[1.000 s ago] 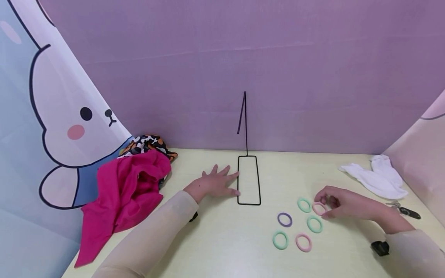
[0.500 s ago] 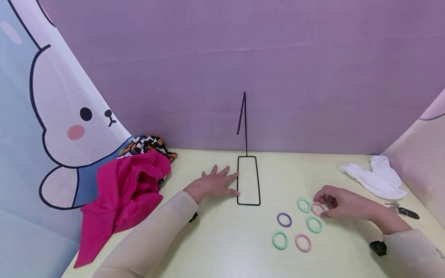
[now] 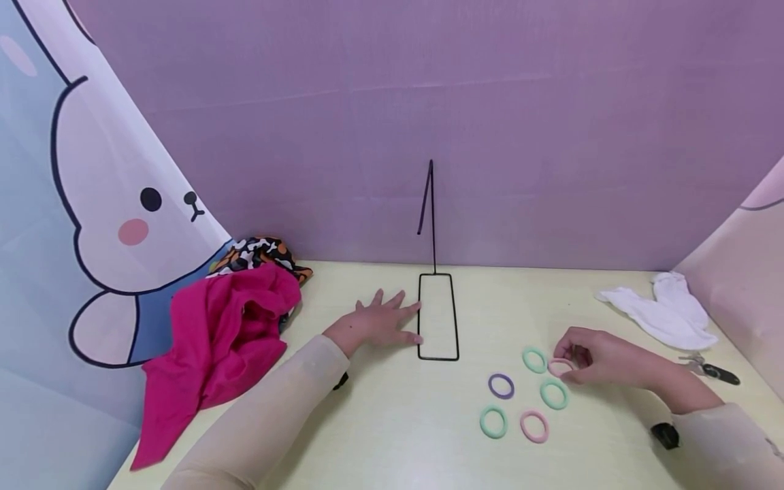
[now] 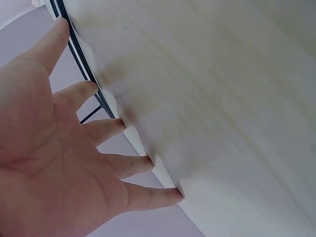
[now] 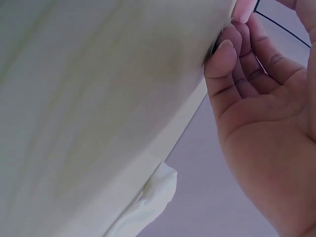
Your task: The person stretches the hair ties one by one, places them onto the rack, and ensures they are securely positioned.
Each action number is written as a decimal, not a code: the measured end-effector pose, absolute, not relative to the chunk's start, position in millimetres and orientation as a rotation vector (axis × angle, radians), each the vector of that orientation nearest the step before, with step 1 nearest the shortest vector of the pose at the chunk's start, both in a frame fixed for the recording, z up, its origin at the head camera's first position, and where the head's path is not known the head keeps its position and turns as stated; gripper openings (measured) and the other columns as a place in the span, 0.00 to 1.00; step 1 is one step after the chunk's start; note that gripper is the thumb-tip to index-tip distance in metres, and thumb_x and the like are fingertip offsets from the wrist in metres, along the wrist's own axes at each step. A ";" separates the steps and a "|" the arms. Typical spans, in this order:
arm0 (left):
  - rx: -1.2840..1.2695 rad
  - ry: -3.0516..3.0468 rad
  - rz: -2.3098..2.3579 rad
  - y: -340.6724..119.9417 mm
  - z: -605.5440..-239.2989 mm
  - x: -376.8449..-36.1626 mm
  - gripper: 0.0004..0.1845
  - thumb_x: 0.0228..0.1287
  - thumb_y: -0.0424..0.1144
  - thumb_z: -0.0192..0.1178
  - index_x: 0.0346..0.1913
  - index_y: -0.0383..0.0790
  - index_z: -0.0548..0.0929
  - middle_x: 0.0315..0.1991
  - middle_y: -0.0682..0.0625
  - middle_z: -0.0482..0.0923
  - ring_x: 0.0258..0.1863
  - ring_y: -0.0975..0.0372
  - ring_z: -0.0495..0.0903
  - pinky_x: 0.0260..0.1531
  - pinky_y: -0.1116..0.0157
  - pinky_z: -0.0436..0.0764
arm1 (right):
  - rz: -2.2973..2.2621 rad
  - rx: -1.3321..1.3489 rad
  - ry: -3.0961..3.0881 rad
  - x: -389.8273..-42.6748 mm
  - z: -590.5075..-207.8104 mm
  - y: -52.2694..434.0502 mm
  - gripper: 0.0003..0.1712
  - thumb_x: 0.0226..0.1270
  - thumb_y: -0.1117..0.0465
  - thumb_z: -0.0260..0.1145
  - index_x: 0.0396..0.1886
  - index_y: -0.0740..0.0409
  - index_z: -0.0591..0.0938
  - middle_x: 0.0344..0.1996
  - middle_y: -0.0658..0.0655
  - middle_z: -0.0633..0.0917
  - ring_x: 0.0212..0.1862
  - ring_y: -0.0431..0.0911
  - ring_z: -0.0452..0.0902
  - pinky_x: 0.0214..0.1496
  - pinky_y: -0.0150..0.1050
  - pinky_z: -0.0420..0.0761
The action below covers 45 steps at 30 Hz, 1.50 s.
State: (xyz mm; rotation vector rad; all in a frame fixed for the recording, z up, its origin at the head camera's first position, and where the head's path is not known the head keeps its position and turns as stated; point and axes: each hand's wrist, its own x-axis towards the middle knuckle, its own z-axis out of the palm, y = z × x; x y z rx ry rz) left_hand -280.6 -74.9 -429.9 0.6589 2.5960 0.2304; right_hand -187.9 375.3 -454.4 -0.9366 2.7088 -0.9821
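Pink hair tie (image 3: 560,367): far half hidden under right hand (image 3: 597,357) fingers. Small metal item (image 3: 710,371) right of that hand: too small to identify.

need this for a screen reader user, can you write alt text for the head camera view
A person's right hand pinches a pink hair tie off a pale yellow table, beside five more ties in green, purple and pink. The left hand rests flat, touching the base of a black wire stand. A magenta cloth lies far left, a white cloth far right.
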 end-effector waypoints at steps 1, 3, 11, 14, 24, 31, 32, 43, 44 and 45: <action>0.658 2.595 0.231 -74.9 -429.6 -280.8 0.46 0.73 0.76 0.52 0.87 0.69 0.49 0.91 0.51 0.35 0.88 0.34 0.31 0.78 0.21 0.40 | -0.977 -0.936 2.718 -188.1 -454.2 374.7 0.15 0.62 0.60 0.82 0.43 0.48 0.83 0.29 0.44 0.81 0.31 0.34 0.75 0.31 0.28 0.77; 0.656 2.596 0.233 -74.6 -429.7 -281.3 0.46 0.73 0.76 0.52 0.87 0.70 0.49 0.91 0.51 0.35 0.88 0.34 0.31 0.78 0.22 0.40 | -0.973 -0.930 2.723 -188.1 -453.2 373.8 0.15 0.62 0.60 0.82 0.43 0.48 0.83 0.29 0.43 0.81 0.31 0.33 0.74 0.31 0.28 0.77; 0.653 2.597 0.228 -74.2 -429.4 -282.4 0.46 0.72 0.76 0.52 0.87 0.70 0.49 0.91 0.51 0.34 0.88 0.35 0.31 0.78 0.22 0.40 | -1.006 -0.922 2.746 -187.9 -450.4 373.7 0.16 0.63 0.61 0.81 0.45 0.47 0.83 0.30 0.43 0.81 0.31 0.31 0.74 0.30 0.29 0.78; 0.655 2.598 0.229 -74.2 -428.7 -282.2 0.46 0.72 0.76 0.52 0.87 0.70 0.49 0.91 0.52 0.34 0.88 0.35 0.31 0.78 0.22 0.40 | -1.028 -0.925 2.777 -187.5 -447.7 372.6 0.17 0.61 0.64 0.81 0.44 0.47 0.84 0.29 0.43 0.81 0.30 0.34 0.74 0.29 0.29 0.77; 0.661 2.596 0.242 -74.7 -429.0 -281.9 0.46 0.73 0.76 0.51 0.87 0.69 0.49 0.91 0.51 0.34 0.88 0.34 0.31 0.78 0.22 0.39 | -0.985 -1.052 2.968 -185.6 -419.7 359.1 0.23 0.56 0.68 0.82 0.44 0.43 0.82 0.30 0.40 0.78 0.31 0.37 0.74 0.30 0.29 0.76; 0.655 2.594 0.260 -75.4 -432.0 -282.3 0.46 0.72 0.76 0.52 0.87 0.69 0.50 0.91 0.51 0.35 0.88 0.35 0.31 0.78 0.22 0.39 | -0.932 -1.176 3.097 -181.3 -378.9 336.3 0.31 0.47 0.73 0.83 0.44 0.38 0.81 0.36 0.35 0.78 0.35 0.31 0.72 0.35 0.23 0.73; 0.655 2.594 0.258 -75.5 -432.5 -282.6 0.46 0.72 0.76 0.52 0.87 0.70 0.50 0.91 0.51 0.35 0.88 0.35 0.31 0.78 0.22 0.38 | -0.927 -1.188 3.108 -180.4 -373.1 333.0 0.32 0.47 0.74 0.83 0.44 0.38 0.81 0.36 0.34 0.78 0.35 0.30 0.72 0.35 0.23 0.73; 0.679 2.599 0.232 -75.8 -434.7 -281.6 0.46 0.73 0.77 0.50 0.87 0.69 0.49 0.91 0.49 0.35 0.87 0.33 0.31 0.76 0.20 0.40 | -0.796 -1.454 3.186 -179.2 -322.8 300.1 0.31 0.43 0.72 0.82 0.46 0.42 0.83 0.40 0.34 0.79 0.40 0.27 0.69 0.41 0.22 0.72; 0.680 2.601 0.227 -75.9 -434.6 -281.3 0.46 0.73 0.77 0.50 0.87 0.70 0.49 0.91 0.49 0.35 0.87 0.33 0.31 0.76 0.20 0.40 | -0.772 -1.481 3.190 -179.4 -318.3 297.0 0.31 0.43 0.72 0.82 0.46 0.43 0.83 0.41 0.34 0.79 0.40 0.27 0.70 0.42 0.21 0.73; 0.679 2.603 0.225 -75.9 -434.4 -280.9 0.46 0.73 0.77 0.50 0.87 0.70 0.49 0.91 0.50 0.35 0.87 0.33 0.32 0.76 0.20 0.40 | -0.744 -1.509 3.197 -180.0 -313.5 293.7 0.30 0.43 0.71 0.81 0.46 0.44 0.83 0.42 0.34 0.79 0.41 0.27 0.71 0.44 0.21 0.74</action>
